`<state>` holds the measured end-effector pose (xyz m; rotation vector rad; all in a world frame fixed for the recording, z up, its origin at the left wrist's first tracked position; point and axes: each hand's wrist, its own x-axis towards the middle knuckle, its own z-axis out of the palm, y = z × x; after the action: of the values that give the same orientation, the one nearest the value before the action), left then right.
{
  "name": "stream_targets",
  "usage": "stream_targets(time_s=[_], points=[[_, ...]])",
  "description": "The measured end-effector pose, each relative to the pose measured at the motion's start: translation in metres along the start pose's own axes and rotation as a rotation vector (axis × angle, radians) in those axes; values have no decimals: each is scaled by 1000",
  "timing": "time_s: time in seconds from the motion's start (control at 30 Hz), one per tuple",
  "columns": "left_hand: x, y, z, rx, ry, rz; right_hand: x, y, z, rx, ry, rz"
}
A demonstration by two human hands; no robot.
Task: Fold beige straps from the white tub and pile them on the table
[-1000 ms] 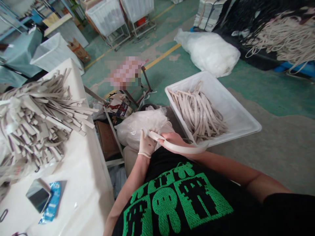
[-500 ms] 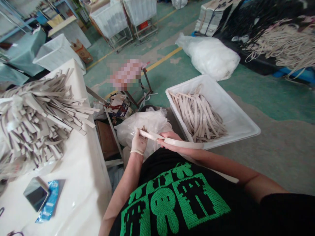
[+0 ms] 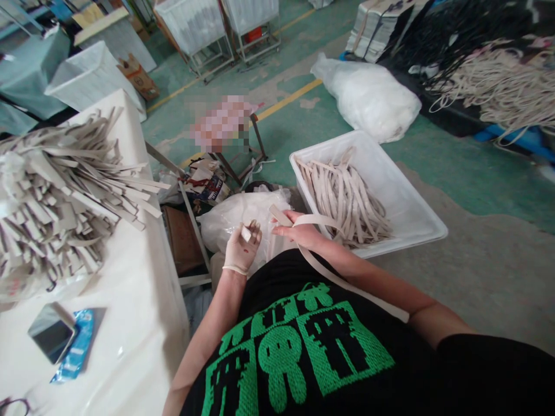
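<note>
Beige strip [image 3: 321, 219] pinched in right hand [image 3: 300, 233], near tub [image 3: 414, 214]; left hand [image 3: 239, 251] half-curled, grip I can't tell. I judge this strip unfinished; other strips [image 3: 351, 199] lie in tub and on surface [image 3: 115, 329].

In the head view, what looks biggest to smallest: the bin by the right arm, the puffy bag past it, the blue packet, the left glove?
1. Bin
2. Puffy bag, farther away
3. Blue packet and left glove: too alike to rank
</note>
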<state>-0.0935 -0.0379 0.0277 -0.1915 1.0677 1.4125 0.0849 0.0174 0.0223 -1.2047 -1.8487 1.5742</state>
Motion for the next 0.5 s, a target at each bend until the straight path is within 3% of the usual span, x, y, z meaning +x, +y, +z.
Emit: stream_targets(time_s=[0.1,0.23,0.33,0.5], points=[[-3,5,-3,-15,-6,-21,-2,3,-6,-93,64,-154],[-6,-8,-3,3,-6,-48,-3,-1,1,-184,-47,-503],[-10,-16,-1,11,-6,-93,-2,0,10,-312,-110,-662],[-13,-17,8,0,-30,-150,-4,7,19,-502,-18,-869]])
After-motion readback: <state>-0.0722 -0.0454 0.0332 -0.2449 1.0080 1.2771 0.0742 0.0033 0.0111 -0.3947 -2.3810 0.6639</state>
